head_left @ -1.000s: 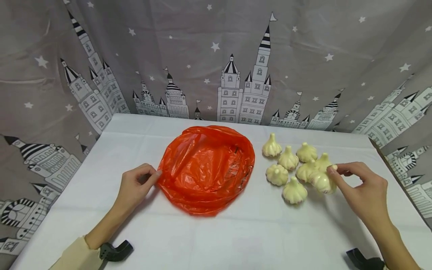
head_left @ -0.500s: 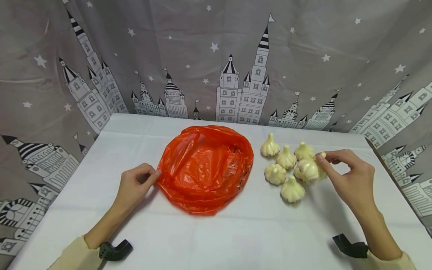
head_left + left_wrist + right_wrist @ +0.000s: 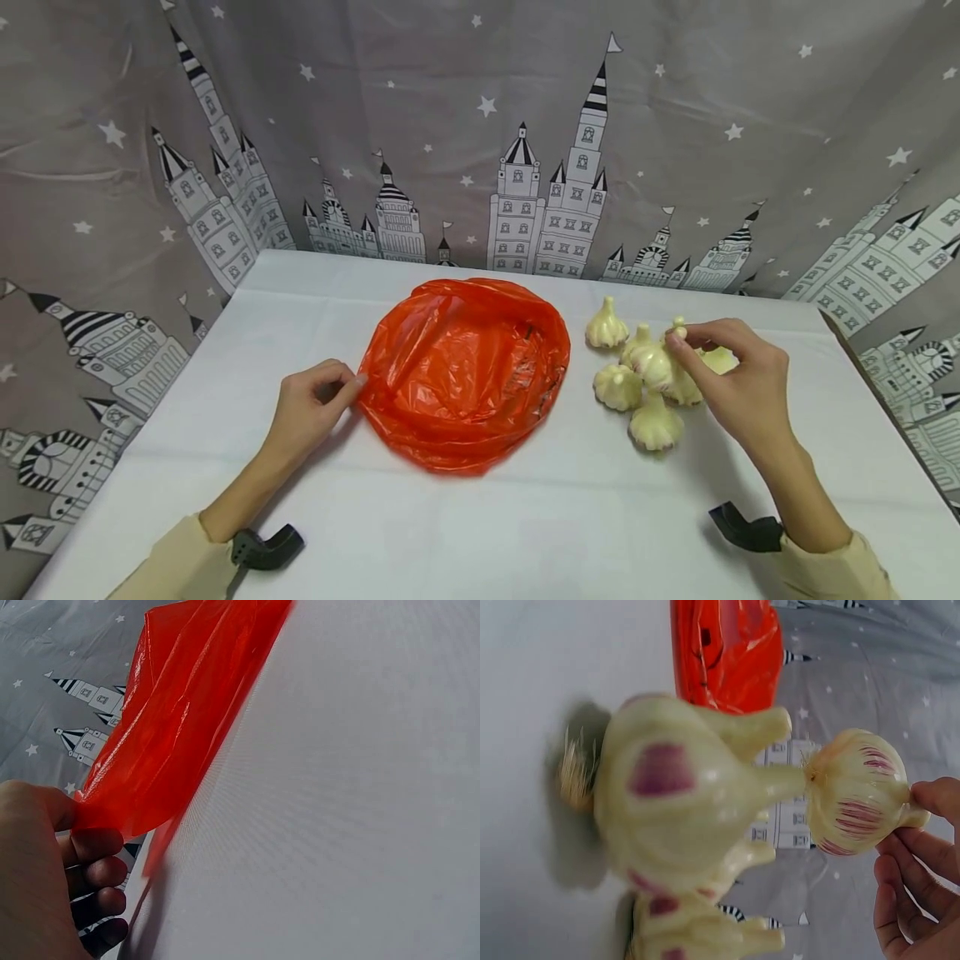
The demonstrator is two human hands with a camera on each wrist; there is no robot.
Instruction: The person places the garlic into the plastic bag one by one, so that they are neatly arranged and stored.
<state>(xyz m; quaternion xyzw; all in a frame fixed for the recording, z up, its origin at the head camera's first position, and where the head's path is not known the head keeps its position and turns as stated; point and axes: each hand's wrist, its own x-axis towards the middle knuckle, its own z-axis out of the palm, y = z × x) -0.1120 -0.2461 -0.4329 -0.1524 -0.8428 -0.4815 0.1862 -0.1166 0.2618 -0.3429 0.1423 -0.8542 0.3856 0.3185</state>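
An open red plastic bag lies on the white-covered table, its mouth facing up. My left hand pinches the bag's left rim between thumb and forefinger; the left wrist view shows the thin red film stretched from those fingers. With my right hand I pinch a garlic bulb by its stem, held over the other bulbs. In the right wrist view the held garlic bulb shows purple streaks, its root end toward a nearer bulb on the table.
Several garlic bulbs stand in a group right of the bag, among them one at the back and one in front. Behind the table hangs a grey curtain printed with castles and stars.
My right hand has carried the garlic bulb leftward and up, from the right side of the group to above its middle. The left hand keeps its pinch on the bag rim.
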